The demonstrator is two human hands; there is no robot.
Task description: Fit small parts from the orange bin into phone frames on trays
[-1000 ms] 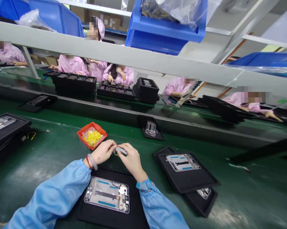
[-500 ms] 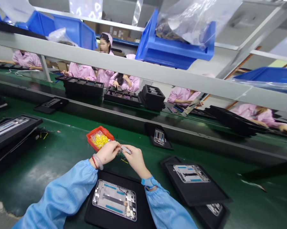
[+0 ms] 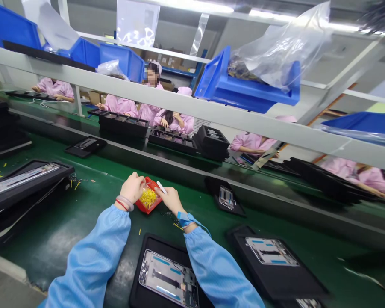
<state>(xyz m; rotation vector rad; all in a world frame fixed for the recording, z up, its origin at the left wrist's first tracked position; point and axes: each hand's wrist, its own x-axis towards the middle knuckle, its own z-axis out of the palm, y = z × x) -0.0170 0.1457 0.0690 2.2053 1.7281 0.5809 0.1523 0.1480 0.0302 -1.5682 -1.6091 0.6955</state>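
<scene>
My left hand (image 3: 133, 188) is at the left side of a small red box (image 3: 148, 209), its fingers bent together over the rim. Its fingertips are partly hidden, so what they pinch cannot be made out. Yellow bits (image 3: 148, 197) and clear plastic fill the box. On its right side, my right hand (image 3: 170, 199) is closed around a slim white tool (image 3: 161, 187) that points up and left; its working end is hidden. Below my hands, a phone frame (image 3: 166, 278) with blue strips and a dark ribbon lies on a black tray (image 3: 141, 256), partly covered by my right sleeve.
More trays with phone frames lie right (image 3: 272, 252), at the back (image 3: 227, 198) and left (image 3: 25, 182). Yellow scraps (image 3: 178, 226) are scattered on the green bench (image 3: 99, 205). A shelf rail (image 3: 179, 100) with blue bins (image 3: 250, 92) crosses above. People in pink sit opposite.
My hands were together in front of the red box; now they have parted and moved up to either side of it. The white tool stays in my right hand. The whole view has shifted.
</scene>
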